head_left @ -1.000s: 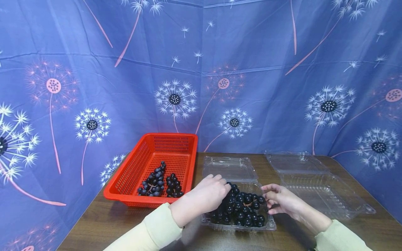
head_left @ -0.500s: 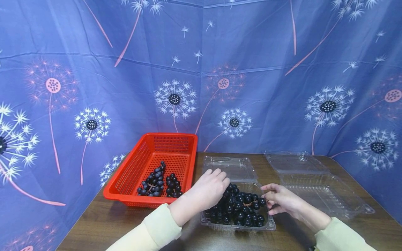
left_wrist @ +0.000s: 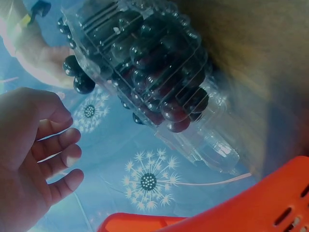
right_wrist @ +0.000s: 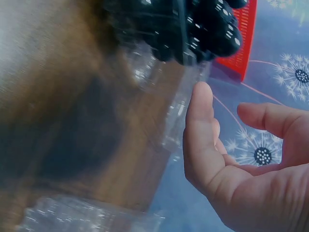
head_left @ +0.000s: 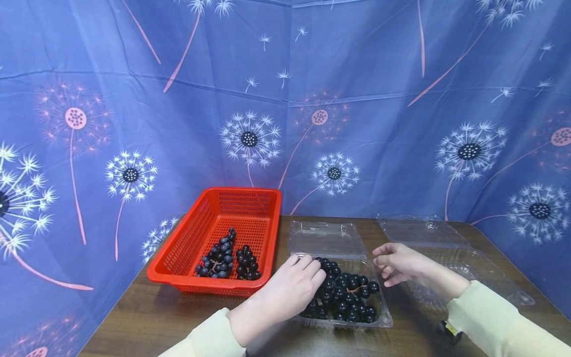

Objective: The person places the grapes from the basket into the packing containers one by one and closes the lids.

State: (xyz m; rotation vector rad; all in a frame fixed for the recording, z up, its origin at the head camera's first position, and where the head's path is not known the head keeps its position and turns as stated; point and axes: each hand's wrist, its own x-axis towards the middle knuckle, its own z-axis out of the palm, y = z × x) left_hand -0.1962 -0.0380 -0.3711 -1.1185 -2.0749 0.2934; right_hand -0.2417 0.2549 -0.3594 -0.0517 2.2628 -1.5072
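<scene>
Dark grapes [head_left: 343, 297] fill the base of a clear plastic clamshell box [head_left: 384, 320], its lid [head_left: 325, 238] folded back behind it. My left hand [head_left: 290, 287] is over the box's left side, and its loosely bent fingers hold nothing in the left wrist view, apart from the box wall. To the right of the box, my right hand [head_left: 403, 265] is raised above the box's rim. Its thumb and fingers stand apart with nothing between them in the right wrist view. The left hand hides the box's left edge in the head view.
A red plastic basket [head_left: 167, 270] stands at the left with two bunches of grapes [head_left: 218, 258] inside. Behind the right forearm lies a second clear clamshell box [head_left: 482, 267], opened flat. Patterned blue cloth [head_left: 379, 124] hangs behind the wooden table [head_left: 134, 317].
My right hand has lifted away from the box's right edge, its fingers leaving the grapes there. My left hand has drawn slightly nearer along the box's left side. The grapes stay in the box.
</scene>
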